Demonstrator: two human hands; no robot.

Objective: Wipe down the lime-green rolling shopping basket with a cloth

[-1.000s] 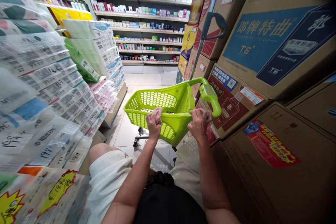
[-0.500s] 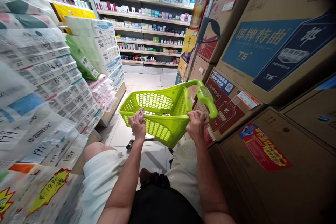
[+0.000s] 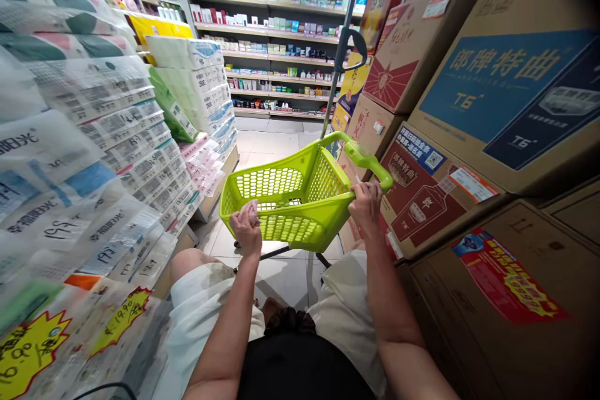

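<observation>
A lime-green plastic shopping cart (image 3: 300, 225) stands crosswise in front of my knees, its basket wall full of holes and nothing seen inside. My left hand (image 3: 246, 230) is closed on the near rim at the cart's left end, with a crumpled pinkish cloth (image 3: 254, 211) pinched in the same grip. At the other end, my right hand (image 3: 366, 205) wraps round the near rim just below the cart's green handle (image 3: 363, 159). Both sets of fingers are partly hidden by the backs of the hands.
Stacked tissue packs (image 3: 140, 144) line the left side, with yellow price signs (image 3: 35, 350) low down. Cardboard boxes (image 3: 506, 75) rise close on the right. A metal pole with a dark handle (image 3: 341, 53) stands behind the cart. Shelves of goods (image 3: 281, 62) close off the far end.
The cart has turned slightly and shifted a little right in view, with both hands still gripping it. My view has swung left, showing more of the tissue packs.
</observation>
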